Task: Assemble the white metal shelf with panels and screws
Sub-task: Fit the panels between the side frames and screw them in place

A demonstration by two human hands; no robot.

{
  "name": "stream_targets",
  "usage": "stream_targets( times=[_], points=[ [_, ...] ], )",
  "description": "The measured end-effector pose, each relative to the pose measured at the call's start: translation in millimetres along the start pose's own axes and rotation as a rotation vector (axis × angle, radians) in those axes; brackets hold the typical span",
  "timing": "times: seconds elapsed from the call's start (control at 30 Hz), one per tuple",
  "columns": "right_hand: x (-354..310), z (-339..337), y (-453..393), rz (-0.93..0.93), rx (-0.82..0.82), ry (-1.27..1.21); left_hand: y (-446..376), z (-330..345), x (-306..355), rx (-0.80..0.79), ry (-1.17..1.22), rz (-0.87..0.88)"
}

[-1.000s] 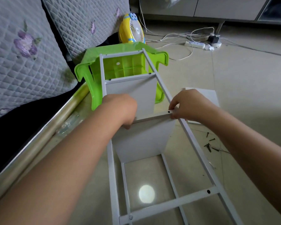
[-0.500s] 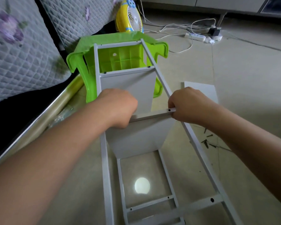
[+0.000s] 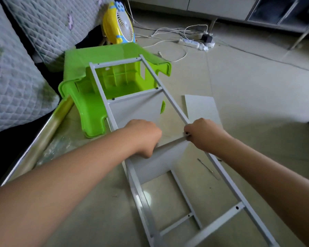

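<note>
Head view, both hands (image 3: 175, 134) gripping white shelf frame (image 3: 169, 102), green stool (image 3: 96, 97) beneath

Tiled floor (image 3: 248, 90) carries a green plastic stool (image 3: 89, 113) on its side. Right of the stool: loose white panel (image 3: 202, 107). Beyond the stool: yellow fan (image 3: 119, 31), power strip (image 3: 191, 43).

Two hands, the left hand (image 3: 144, 135) and the right hand (image 3: 202, 133), meet at one white shelf frame (image 3: 165, 98). Two panels sit in it: one panel (image 3: 135, 108) beyond the hands, one (image 3: 157, 163) just below them. One loose panel (image 3: 202, 108) lies beyond the right hand. One green stool (image 3: 96, 72) and one yellow fan (image 3: 120, 26) stand farther beyond the left hand.
</note>
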State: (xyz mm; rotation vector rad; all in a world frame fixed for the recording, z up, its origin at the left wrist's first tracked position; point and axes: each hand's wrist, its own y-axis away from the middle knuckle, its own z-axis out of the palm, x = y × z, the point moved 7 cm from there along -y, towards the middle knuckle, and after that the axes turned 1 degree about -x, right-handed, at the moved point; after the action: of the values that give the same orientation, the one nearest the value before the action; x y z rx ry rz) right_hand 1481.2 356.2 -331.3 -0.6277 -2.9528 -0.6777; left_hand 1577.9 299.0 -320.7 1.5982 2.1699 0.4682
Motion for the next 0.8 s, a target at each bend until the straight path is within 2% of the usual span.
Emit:
stream_targets(
  times=[0.2, 0.6, 0.8],
  points=[
    [-0.6, -5.3, 0.7, 0.019, -0.012, -0.044, -3.4, 0.5, -2.9, 0.065, 0.023, -0.021],
    [12.6, -3.7, -3.4, -0.006, 0.223, -0.136, -0.6, -0.4, -10.3, 0.219, -0.017, -0.138],
    [3.1, -3.2, -2.4, -0.029, 0.239, -0.223, 6.8, 9.4, -18.7, 0.172, -0.029, -0.168]
  ],
)
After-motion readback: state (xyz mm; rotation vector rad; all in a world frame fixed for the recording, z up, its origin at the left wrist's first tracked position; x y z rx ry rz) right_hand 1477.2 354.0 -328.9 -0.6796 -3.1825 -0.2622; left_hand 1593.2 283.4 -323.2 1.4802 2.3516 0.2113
